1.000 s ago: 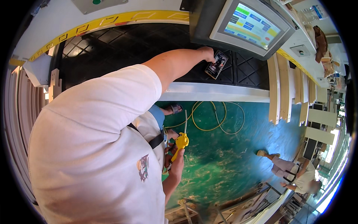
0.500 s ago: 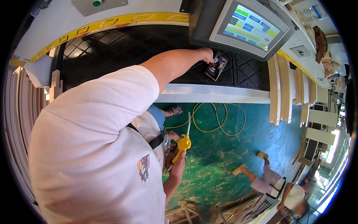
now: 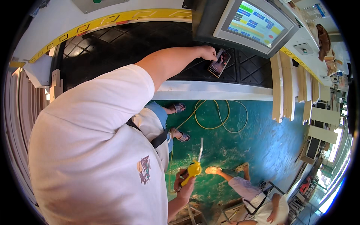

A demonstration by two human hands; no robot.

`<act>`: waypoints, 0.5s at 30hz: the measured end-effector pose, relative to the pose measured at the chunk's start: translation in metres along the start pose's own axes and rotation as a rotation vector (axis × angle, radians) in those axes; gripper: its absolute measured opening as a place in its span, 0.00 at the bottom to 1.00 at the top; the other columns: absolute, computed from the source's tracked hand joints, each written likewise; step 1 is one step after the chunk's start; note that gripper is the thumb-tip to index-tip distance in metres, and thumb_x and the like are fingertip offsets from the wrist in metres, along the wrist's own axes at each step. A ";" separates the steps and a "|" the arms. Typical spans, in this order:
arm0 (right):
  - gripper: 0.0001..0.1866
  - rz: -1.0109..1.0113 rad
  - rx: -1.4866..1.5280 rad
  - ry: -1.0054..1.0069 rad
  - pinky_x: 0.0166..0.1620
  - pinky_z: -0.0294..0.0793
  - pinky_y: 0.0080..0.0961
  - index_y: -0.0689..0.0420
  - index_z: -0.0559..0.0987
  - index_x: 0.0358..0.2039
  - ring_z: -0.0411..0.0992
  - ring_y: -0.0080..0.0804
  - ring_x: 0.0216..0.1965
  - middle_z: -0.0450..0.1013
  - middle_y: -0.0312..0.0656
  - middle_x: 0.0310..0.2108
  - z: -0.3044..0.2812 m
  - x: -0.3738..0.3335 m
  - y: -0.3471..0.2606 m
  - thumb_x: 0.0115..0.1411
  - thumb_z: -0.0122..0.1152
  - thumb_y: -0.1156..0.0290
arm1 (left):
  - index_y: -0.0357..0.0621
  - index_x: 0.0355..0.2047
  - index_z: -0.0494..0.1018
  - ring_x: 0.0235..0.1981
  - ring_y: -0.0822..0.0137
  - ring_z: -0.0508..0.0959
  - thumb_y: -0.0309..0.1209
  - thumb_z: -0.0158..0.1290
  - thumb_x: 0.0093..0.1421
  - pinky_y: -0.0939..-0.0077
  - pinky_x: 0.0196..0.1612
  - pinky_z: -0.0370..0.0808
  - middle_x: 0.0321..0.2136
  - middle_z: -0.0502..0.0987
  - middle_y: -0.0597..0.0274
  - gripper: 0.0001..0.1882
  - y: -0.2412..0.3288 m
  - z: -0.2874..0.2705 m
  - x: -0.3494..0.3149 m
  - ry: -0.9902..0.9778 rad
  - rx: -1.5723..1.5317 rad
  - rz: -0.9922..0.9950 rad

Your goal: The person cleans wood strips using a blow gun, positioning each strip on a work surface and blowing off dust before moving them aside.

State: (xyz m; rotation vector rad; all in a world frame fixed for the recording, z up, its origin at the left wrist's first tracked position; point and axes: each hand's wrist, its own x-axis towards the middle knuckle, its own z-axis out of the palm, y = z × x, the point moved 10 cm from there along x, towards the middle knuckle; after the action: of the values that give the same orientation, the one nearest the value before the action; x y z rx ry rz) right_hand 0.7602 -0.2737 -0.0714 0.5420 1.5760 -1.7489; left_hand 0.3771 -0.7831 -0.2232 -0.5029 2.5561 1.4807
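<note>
My left hand [image 3: 207, 53] reaches over a black ridged mat [image 3: 150, 41]. Its fingers are curled with nothing in them, and a fingertip is at the screen edge of a phone [image 3: 219, 63] lying flat there. The phone's screen is lit. Lower down, my right hand [image 3: 185, 190] is closed around a yellow air blow gun [image 3: 193, 170]. The gun's bent metal nozzle [image 3: 201, 149] points away over the green floor. Part of the right hand's grip is hidden behind the gun.
A touch-screen control panel [image 3: 255, 24] stands beside the phone. Pale boards [image 3: 277, 90] are stacked past the mat's right end. A yellow hose [image 3: 210, 127] loops on the green floor [image 3: 270, 123]. At lower right a co-worker [image 3: 258, 198] walks close by, near a metal frame.
My right hand has moved with the blow gun downward and rightward. The left hand stays at the phone, whose display looks different. The co-worker has come closer.
</note>
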 end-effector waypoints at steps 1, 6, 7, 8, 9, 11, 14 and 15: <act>0.43 0.021 0.003 -0.022 0.14 0.52 0.17 0.60 0.74 0.50 0.60 0.20 0.12 0.75 0.41 0.34 -0.004 -0.004 0.009 0.64 0.52 0.26 | 0.44 0.41 0.82 0.39 0.66 0.82 0.47 0.67 0.59 0.70 0.46 0.76 0.35 0.85 0.61 0.20 0.001 0.000 0.000 0.005 0.017 0.001; 0.41 0.078 -0.007 -0.119 0.14 0.52 0.18 0.58 0.75 0.48 0.59 0.21 0.12 0.75 0.41 0.34 -0.005 -0.009 0.026 0.64 0.53 0.26 | 0.44 0.42 0.82 0.44 0.62 0.83 0.47 0.68 0.58 0.67 0.48 0.77 0.38 0.85 0.57 0.21 0.001 -0.002 -0.002 0.038 0.072 0.021; 0.37 0.066 0.054 -0.004 0.13 0.51 0.18 0.54 0.74 0.43 0.59 0.22 0.11 0.76 0.40 0.36 -0.021 -0.007 0.032 0.63 0.54 0.26 | 0.44 0.43 0.82 0.46 0.59 0.82 0.48 0.69 0.56 0.65 0.49 0.77 0.41 0.84 0.56 0.23 0.000 -0.001 -0.002 0.022 0.072 0.012; 0.37 0.065 0.056 -0.005 0.13 0.51 0.18 0.54 0.74 0.43 0.59 0.22 0.11 0.76 0.40 0.36 -0.025 -0.008 0.034 0.63 0.54 0.26 | 0.44 0.44 0.82 0.48 0.57 0.82 0.48 0.70 0.55 0.64 0.50 0.77 0.43 0.84 0.54 0.24 0.000 -0.001 -0.001 0.009 0.071 0.008; 0.37 0.103 0.035 -0.098 0.13 0.51 0.19 0.53 0.74 0.43 0.58 0.22 0.10 0.76 0.40 0.37 -0.018 -0.009 0.039 0.63 0.54 0.26 | 0.44 0.44 0.82 0.48 0.57 0.82 0.48 0.70 0.55 0.64 0.50 0.77 0.43 0.84 0.54 0.24 0.001 -0.001 -0.001 0.009 0.073 0.010; 0.37 0.144 -0.023 -0.231 0.13 0.52 0.19 0.53 0.74 0.44 0.58 0.22 0.10 0.77 0.40 0.39 -0.007 -0.016 0.046 0.63 0.54 0.26 | 0.43 0.46 0.80 0.50 0.55 0.81 0.49 0.73 0.50 0.63 0.51 0.77 0.46 0.83 0.52 0.30 0.005 0.001 -0.002 0.015 0.172 0.047; 0.37 0.129 0.057 -0.122 0.14 0.54 0.18 0.54 0.74 0.46 0.61 0.21 0.12 0.77 0.40 0.39 -0.008 -0.010 0.048 0.63 0.55 0.27 | 0.42 0.49 0.79 0.51 0.53 0.81 0.50 0.75 0.46 0.62 0.52 0.77 0.48 0.82 0.51 0.35 0.007 0.002 0.000 0.000 0.206 0.061; 0.38 0.118 0.109 -0.073 0.14 0.55 0.18 0.54 0.74 0.47 0.62 0.21 0.12 0.77 0.40 0.39 -0.012 -0.009 0.048 0.64 0.55 0.27 | 0.42 0.49 0.79 0.51 0.53 0.81 0.50 0.75 0.46 0.62 0.52 0.77 0.48 0.82 0.51 0.35 0.005 0.002 0.001 0.004 0.205 0.055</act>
State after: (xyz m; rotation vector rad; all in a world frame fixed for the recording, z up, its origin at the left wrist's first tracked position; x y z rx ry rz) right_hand 0.7996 -0.2604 -0.0995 0.6039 1.3769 -1.7525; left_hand 0.3746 -0.7793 -0.2199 -0.4093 2.7047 1.2154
